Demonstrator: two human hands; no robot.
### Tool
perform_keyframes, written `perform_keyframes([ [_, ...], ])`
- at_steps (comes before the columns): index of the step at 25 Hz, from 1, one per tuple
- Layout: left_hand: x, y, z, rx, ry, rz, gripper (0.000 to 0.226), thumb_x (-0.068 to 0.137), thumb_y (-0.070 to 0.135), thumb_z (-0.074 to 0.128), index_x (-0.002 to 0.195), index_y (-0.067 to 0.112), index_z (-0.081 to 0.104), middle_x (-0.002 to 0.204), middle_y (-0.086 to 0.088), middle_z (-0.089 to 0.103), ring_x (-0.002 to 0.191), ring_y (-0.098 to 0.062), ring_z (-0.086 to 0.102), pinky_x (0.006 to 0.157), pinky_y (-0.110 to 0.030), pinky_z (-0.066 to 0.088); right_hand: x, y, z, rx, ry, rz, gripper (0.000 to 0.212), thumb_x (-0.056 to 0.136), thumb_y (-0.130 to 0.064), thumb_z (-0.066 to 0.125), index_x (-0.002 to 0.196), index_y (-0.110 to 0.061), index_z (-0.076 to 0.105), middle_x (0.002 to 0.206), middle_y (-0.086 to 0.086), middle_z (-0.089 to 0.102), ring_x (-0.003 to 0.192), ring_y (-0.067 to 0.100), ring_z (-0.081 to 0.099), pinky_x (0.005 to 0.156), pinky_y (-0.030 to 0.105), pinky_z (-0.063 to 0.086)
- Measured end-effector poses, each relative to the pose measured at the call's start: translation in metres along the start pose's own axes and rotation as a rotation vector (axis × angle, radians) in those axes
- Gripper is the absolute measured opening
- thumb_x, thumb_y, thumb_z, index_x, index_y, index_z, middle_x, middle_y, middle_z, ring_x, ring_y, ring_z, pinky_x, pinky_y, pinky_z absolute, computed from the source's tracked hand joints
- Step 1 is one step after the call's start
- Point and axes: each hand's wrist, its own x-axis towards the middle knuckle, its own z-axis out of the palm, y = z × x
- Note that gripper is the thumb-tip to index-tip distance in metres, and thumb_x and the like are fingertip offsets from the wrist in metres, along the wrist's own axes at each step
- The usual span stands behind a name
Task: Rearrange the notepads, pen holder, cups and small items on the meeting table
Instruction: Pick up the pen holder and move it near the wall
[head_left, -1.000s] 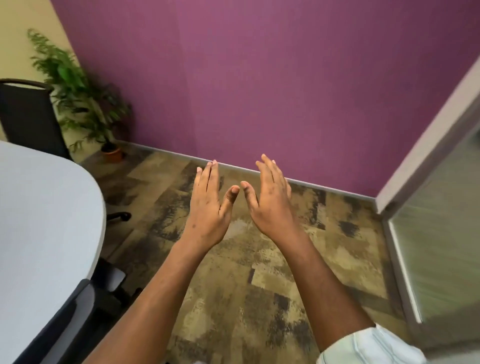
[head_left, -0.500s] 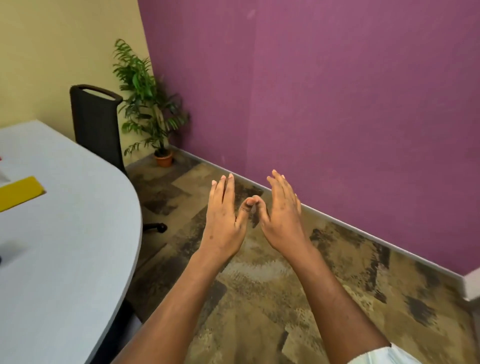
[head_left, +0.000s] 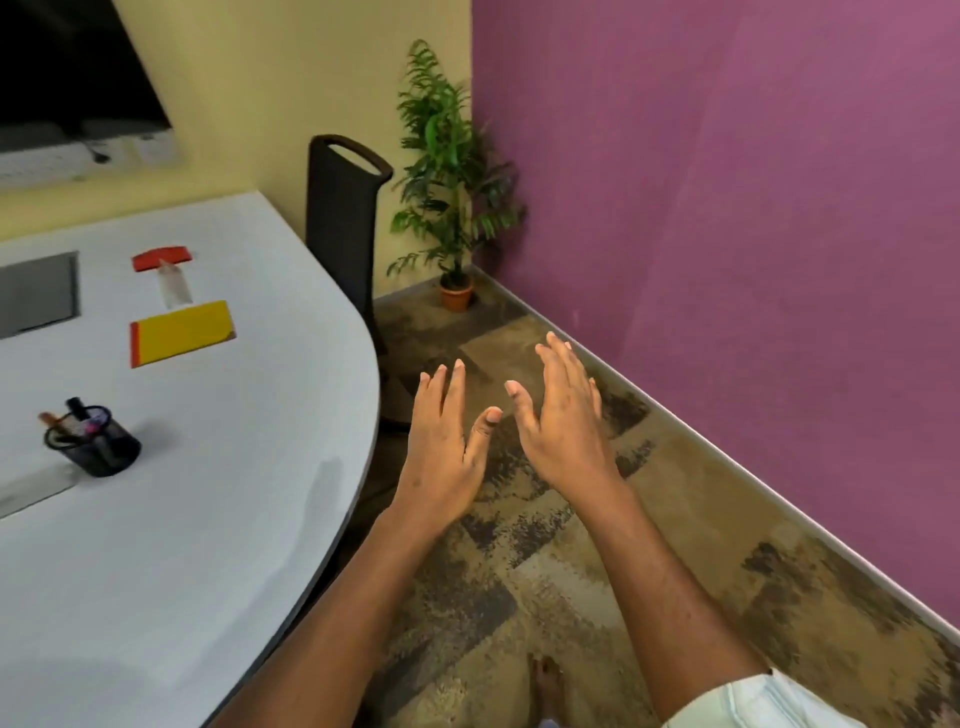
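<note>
1. Since the earlier frame the view has swung left, showing more bench (head_left: 218, 519), and the touching thumbs have parted.
2. Left grip (head_left: 447, 441) and right grip (head_left: 566, 421) hang wide and empty over the carpet, right of the bench.
3. Pen holder (head_left: 93, 444) stands near-left on it; yellow notepad (head_left: 182, 332) lies farther.
4. Risk: a hasty sideways reach may tip the holder, spilling pens.

Walls: purple wall (head_left: 727, 182) met yellow wall (head_left: 270, 104) at a corner.
Floor: carpet (head_left: 545, 597) was mottled brown.
Furniture: black chair (head_left: 340, 218) stood beside a white table (head_left: 182, 519).
Corner: a potted plant (head_left: 452, 171) stood there.
</note>
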Motion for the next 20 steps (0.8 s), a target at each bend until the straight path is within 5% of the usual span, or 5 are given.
perform_keyframes([
  [10,0.094,-0.044,-0.014,0.094,0.309,-0.411,0.078,0.084,0.068,0.019,0.150,0.030,0.004,0.160,0.006,0.003,0.147,-0.012,-0.004,0.116,-0.032,0.004,0.159,-0.017,0.077,0.123,-0.312,-0.321,0.060,0.097,-0.049,0.034,0.148,-0.020,0.021,0.159,-0.005,0.011,0.147,0.012,0.002,0.118,0.051,0.009],
  [15,0.086,-0.097,-0.055,0.039,0.496,-0.626,0.082,0.083,0.066,0.026,0.151,0.023,0.008,0.160,0.004,0.008,0.147,-0.012,0.000,0.116,-0.029,0.004,0.181,-0.063,0.132,0.206,-0.436,-0.449,0.060,0.097,-0.050,0.034,0.148,-0.022,0.021,0.159,-0.005,0.011,0.147,0.013,0.004,0.118,0.050,0.009],
  [20,0.085,-0.164,-0.108,-0.002,0.724,-0.709,0.072,0.092,0.053,0.037,0.150,0.014,0.020,0.157,-0.004,0.022,0.146,-0.018,0.017,0.120,-0.041,0.017,0.193,-0.125,0.191,0.223,-0.518,-0.558,0.060,0.098,-0.049,0.033,0.149,-0.019,0.021,0.159,-0.004,0.010,0.146,0.013,0.006,0.118,0.048,0.009],
])
